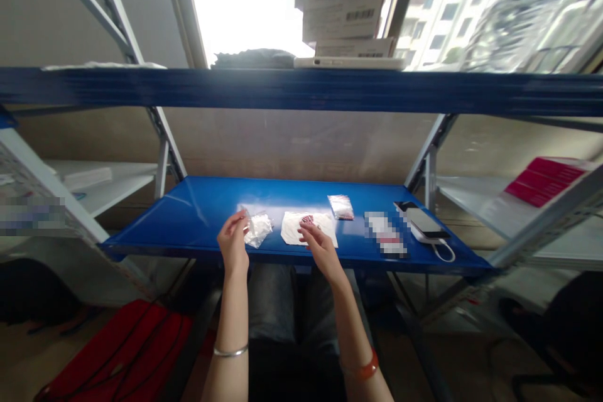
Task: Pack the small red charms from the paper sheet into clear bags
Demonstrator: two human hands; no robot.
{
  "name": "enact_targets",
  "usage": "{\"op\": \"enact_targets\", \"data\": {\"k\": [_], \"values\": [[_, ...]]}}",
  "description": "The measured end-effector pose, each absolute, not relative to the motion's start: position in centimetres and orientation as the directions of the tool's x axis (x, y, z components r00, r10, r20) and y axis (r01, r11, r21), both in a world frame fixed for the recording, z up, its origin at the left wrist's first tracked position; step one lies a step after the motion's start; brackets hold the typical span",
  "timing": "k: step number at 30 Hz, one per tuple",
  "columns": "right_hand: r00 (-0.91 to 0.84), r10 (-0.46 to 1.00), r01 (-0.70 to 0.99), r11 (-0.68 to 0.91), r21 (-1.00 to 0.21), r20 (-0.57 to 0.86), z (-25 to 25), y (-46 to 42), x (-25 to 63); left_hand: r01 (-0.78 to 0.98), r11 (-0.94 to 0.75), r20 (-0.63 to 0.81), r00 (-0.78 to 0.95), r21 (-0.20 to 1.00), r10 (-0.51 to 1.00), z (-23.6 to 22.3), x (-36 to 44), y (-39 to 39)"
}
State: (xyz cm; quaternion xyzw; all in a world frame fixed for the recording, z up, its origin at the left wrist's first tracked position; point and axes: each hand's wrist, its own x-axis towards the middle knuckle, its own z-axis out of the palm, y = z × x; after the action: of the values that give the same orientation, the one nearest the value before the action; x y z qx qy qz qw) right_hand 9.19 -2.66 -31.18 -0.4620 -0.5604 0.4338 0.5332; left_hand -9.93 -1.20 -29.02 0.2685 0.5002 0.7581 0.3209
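My left hand [233, 240] is closed in a pinch at the left of the blue shelf, with what looks like a small clear plastic bag [244, 211] at its fingertips. Beside it lies a crumpled pile of clear plastic bags [259, 230]. My right hand [320, 248] hovers over a white sheet [291, 230], fingers apart and partly bent, with nothing visible in them. Small dark red beads [307, 218] are heaped on that sheet, just beyond the fingertips. Behind and to the right rests a filled clear packet [341, 207] with reddish edges.
To the right are a blurred-out packet [385, 233] and a phone [426, 223] on a white power bank with a cable [445, 254]. An upper blue beam [264, 88] crosses in front, with stacked white boxes [342, 16] above. A red case [122, 352] stands lower left.
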Motion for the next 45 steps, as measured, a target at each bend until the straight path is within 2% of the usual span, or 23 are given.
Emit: {"op": "enact_targets", "data": {"k": [3,6,11,16,18,20,22,24,29,32,45], "values": [[-0.038,0.99,-0.057,0.135,-0.989,0.138,-30.0,-3.3,9.4,-0.376,-0.133,0.0,-0.334,0.917,0.943,-27.5,-9.0,-2.1],[-0.113,0.986,-0.134,0.106,-0.985,0.121,-29.4,-3.8,9.8,-0.433,-0.064,-0.013,-0.171,0.899,0.985,-26.7,-8.0,-2.9],[-0.248,0.958,-0.227,0.087,-0.97,0.144,-29.5,-4.3,10.4,-0.382,-0.047,0.001,-0.118,0.923,0.993,-26.6,-7.3,-3.3],[-0.331,0.933,-0.254,0.055,-0.966,0.14,-29.8,-4.5,10.9,-0.278,-0.123,0.064,-0.213,0.953,0.975,-27.4,-7.6,-2.8],[-0.34,0.93,-0.243,0.055,-0.968,0.138,-29.7,-4.6,11.0,-0.156,-0.16,0.12,-0.242,0.975,0.963,-27.8,-7.6,-2.5],[-0.319,0.938,-0.245,0.06,-0.968,0.139,-29.4,-4.7,11.0,0.052,-0.238,0.241,-0.332,0.97,0.912,-28.2,-7.6,-2.4],[-0.262,0.955,-0.248,0.071,-0.966,0.137,-29.0,-4.8,10.9,0.273,-0.308,0.398,-0.395,0.911,0.828,-28.1,-7.4,-2.5],[-0.182,0.974,-0.239,0.088,-0.967,0.133,-28.6,-4.8,10.6,0.376,-0.349,0.477,-0.333,0.858,0.814,-27.6,-7.2,-3.0],[0.002,0.987,-0.201,0.156,-0.967,0.159,-28.5,-4.7,10.1,0.316,-0.415,0.409,0.087,0.853,0.908,-26.0,-6.0,-4.8],[0.035,0.983,-0.18,0.186,-0.966,0.182,-28.6,-4.6,10.1,0.288,-0.42,0.367,0.221,0.861,0.903,-25.8,-5.2,-5.3],[-0.057,0.976,-0.024,0.21,-0.977,0.211,-29.1,-4.6,10.4,0.302,-0.387,0.328,0.228,0.871,0.917,-26.5,-4.9,-4.9]]}}
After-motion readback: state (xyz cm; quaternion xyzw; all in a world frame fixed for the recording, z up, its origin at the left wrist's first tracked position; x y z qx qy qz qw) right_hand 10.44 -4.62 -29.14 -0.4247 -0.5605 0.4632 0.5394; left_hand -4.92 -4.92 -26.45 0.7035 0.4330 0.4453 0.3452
